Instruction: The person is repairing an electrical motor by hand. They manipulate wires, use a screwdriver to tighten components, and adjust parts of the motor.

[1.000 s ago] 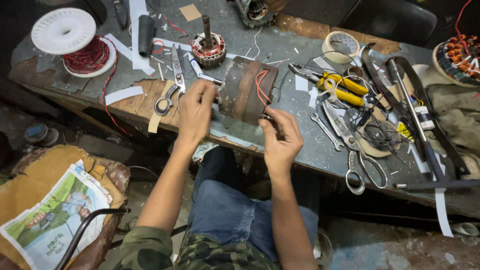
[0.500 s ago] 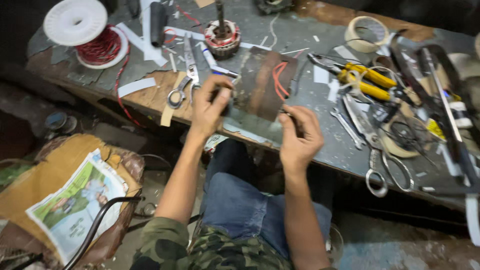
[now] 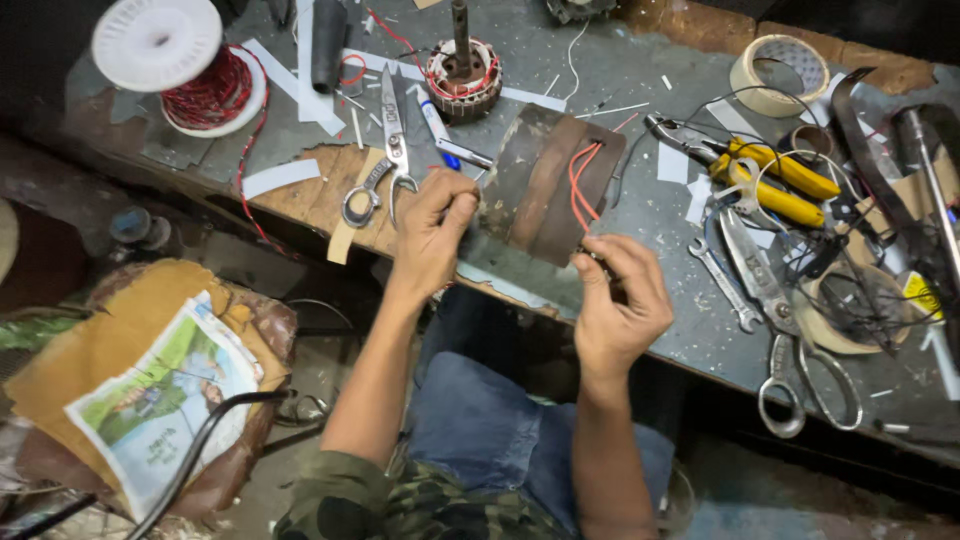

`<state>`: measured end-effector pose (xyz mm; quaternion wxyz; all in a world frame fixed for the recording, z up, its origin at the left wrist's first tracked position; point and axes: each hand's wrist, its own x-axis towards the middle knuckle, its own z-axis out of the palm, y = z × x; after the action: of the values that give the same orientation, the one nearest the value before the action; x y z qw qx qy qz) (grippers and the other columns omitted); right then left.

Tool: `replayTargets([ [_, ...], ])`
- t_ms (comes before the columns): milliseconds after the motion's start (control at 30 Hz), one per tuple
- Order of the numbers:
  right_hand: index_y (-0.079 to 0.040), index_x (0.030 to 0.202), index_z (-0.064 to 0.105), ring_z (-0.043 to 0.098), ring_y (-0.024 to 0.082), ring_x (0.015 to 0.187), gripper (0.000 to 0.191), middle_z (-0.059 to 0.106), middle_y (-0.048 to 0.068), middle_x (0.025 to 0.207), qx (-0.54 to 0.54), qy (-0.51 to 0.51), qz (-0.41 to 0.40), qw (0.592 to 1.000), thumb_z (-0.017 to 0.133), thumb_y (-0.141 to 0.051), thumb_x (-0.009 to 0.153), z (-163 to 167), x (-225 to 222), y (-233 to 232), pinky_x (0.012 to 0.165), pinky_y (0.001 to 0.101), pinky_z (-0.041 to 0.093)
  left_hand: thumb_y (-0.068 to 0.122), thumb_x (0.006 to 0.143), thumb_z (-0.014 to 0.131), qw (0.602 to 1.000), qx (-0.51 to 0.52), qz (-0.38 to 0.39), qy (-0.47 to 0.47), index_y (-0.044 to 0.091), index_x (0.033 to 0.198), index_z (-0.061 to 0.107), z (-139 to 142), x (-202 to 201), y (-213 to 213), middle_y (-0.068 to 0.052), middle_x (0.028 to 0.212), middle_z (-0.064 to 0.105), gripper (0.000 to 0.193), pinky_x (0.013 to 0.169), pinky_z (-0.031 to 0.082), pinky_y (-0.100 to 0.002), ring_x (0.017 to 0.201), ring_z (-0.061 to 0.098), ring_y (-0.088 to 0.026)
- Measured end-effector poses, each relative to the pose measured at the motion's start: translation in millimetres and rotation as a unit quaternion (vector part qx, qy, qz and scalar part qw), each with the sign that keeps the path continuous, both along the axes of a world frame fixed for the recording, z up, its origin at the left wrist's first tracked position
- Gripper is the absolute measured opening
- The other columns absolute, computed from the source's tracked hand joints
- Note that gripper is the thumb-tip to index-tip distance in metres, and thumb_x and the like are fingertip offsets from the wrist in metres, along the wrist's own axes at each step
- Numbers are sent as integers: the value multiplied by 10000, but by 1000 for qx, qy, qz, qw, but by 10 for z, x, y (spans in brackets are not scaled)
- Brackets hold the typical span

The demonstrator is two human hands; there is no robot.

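Left hand [image 3: 432, 232] pinches the brown sleeve's [image 3: 545, 185] left edge; right hand [image 3: 617, 300] grips red wire [image 3: 578, 185]. Best held taut, sleeve steadied.

Cluttered workbench [image 3: 620, 75]: scissors [image 3: 385, 165], pliers [image 3: 750, 170], tape roll [image 3: 780, 75]

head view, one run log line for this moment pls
left hand: pinching edge of brown coil | right hand: pinching red wire at coil | scissors: beside left hand | bench: cluttered

The left hand [image 3: 432, 235] covers whatever its fingertips pinch — too small to tell. The motor part [image 3: 578, 8] at the top edge is cut off.
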<state>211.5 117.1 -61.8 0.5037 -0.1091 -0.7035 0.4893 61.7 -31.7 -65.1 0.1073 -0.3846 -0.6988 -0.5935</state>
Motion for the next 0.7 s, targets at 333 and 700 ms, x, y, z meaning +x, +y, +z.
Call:
replayTargets([
  [333,0,1065,746,666,135,926,191,716,96,1067,-4,-13,-13,1000,822,60,901,-11,-3,25,780,246,528,301,1086,599,1000,1,0,-22,10,1004,616,2,15,31,-81,902,597,302,793,472,-330,849,585,-187],
  [700,-4,1063,741,664,132,922,182,712,96,1061,13,-15,-19,1000,828,29,907,-7,-12,18,774,245,522,407,1134,545,1000,-1,8,-6,4,927,576,-28,-19,53,-59,840,536,454,776,446,-325,824,530,-178],
])
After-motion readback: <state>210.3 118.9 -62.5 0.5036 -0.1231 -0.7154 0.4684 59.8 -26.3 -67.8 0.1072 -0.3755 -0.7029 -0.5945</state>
